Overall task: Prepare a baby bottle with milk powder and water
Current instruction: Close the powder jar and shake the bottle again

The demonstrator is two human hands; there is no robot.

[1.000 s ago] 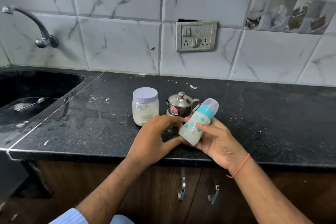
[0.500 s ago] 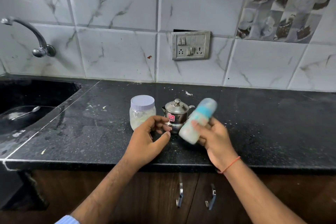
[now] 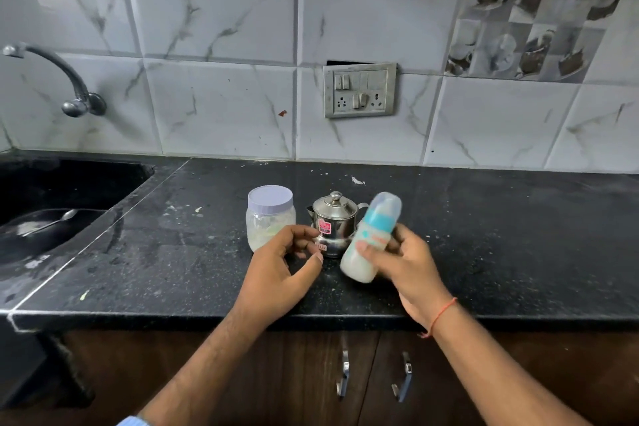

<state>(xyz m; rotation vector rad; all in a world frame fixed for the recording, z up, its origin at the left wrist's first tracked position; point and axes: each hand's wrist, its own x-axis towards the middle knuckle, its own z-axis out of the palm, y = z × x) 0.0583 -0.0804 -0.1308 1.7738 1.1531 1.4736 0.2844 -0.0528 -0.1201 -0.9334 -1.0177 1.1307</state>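
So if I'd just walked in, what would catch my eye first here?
Probably the baby bottle, tilted and blurred, full of milky liquid, gripped by the right hand above the black counter. Just behind it stand a small steel pot and a lidded plastic jar, with the left hand loosely curled in front of them.

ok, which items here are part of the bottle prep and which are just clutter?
In the job: baby bottle, held tilted in the right hand; powder jar; steel pot; left hand, empty.

Lying about: spoon in the sink; tap; switchboard.
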